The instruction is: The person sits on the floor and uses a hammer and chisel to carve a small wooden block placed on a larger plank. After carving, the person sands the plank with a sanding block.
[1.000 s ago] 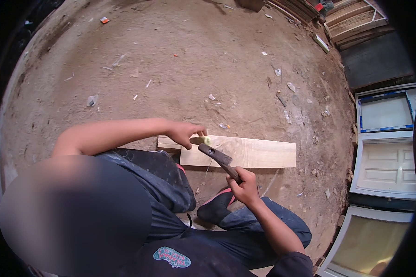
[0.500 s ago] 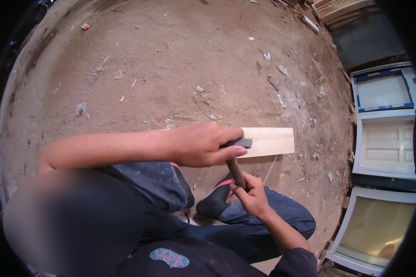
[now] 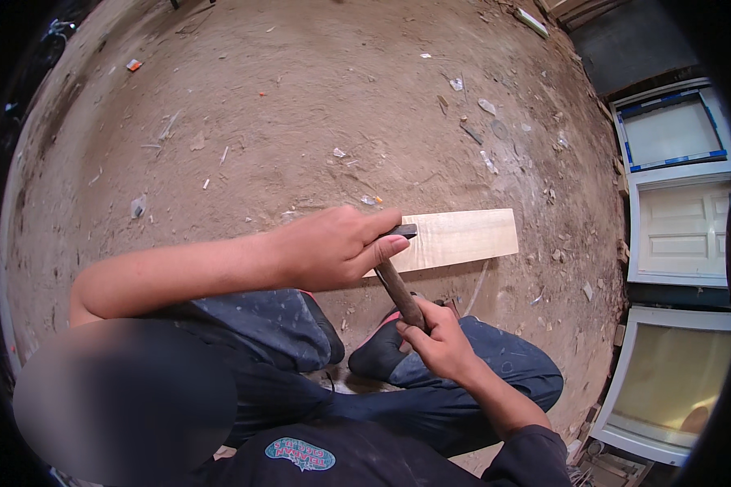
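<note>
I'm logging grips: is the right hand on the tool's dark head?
No, the right hand grips the brown handle, while the left hand holds the dark head.

One left hand [image 3: 333, 248], one right hand [image 3: 442, 341] — one hammer [image 3: 397, 292] — one pale board [image 3: 463, 236]

Littered dirt floor [image 3: 260, 138], white framed panels [image 3: 686, 231]

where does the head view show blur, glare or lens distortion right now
Head view: fisheye distortion bends the edges of the white-framed yellowish pane, which carries a small bright glint; head view: a round patch at lower left is heavily blurred; head view: the pale flat wooden board and bare left hand look fairly sharp.
</note>
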`<state>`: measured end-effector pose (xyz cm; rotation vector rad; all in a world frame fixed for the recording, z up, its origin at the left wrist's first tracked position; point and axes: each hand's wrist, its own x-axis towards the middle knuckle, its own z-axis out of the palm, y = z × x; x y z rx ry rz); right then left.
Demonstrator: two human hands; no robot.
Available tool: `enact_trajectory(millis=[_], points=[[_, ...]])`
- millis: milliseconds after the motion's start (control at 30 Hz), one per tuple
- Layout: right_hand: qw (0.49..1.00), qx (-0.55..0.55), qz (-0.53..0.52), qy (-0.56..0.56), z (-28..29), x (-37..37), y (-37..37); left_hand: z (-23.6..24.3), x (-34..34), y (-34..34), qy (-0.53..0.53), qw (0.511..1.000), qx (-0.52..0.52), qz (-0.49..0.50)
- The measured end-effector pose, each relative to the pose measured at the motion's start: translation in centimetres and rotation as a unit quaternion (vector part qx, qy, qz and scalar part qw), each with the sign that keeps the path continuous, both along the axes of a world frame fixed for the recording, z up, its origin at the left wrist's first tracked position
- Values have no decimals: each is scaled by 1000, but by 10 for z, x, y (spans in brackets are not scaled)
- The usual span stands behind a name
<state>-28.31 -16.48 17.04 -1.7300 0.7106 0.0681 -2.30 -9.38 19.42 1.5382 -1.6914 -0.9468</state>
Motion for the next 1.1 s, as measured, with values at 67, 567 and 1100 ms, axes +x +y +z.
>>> enact_trajectory(millis=[67, 567, 1100], points=[[999, 24, -22, -5, -4, -2, 4, -4, -4, 1, 13, 999, -4, 35], [989, 147, -30, 18, -4, 1, 12, -25, -8, -2, 59, 992, 76, 87], [992, 125, 8, -6, -6, -5, -1, -11, -9, 1, 43, 994, 75, 63]])
